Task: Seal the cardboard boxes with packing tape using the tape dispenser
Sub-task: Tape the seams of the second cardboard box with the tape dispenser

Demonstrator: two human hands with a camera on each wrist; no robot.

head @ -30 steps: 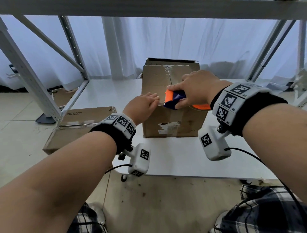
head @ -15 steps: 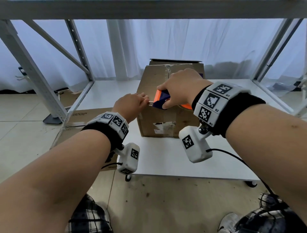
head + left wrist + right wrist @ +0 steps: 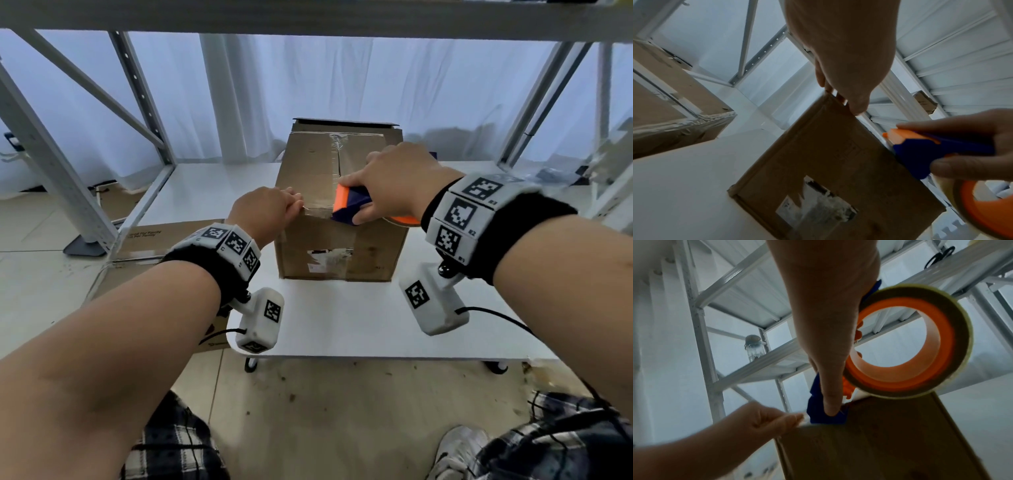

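Tape point(image 3: 317, 209) stretched between your hands: left hand point(image 3: 265, 214) pinched its end at the box point(image 3: 339, 246) edge, right hand point(image 3: 399, 185) gripped the dispenser point(image 3: 349, 209); cross-strip barely begun.

Cool backlit daylight, soft shadows, wide-angle warp in all three views

Light is diffused through the white curtain point(image 3: 308, 96) behind the shelving; the cardboard box point(image 3: 337, 246) near face is left in shade, and a faint shadow is cast on the white shelf board point(image 3: 342, 318). Frame posts are bowed toward the head view's edges. Both wrist views are dimmer and bluish, with silhouetted skin; the left hand point(image 3: 764, 420) is smeared by motion blur, and the tape roll point(image 3: 986, 209) is soft and close to the lens
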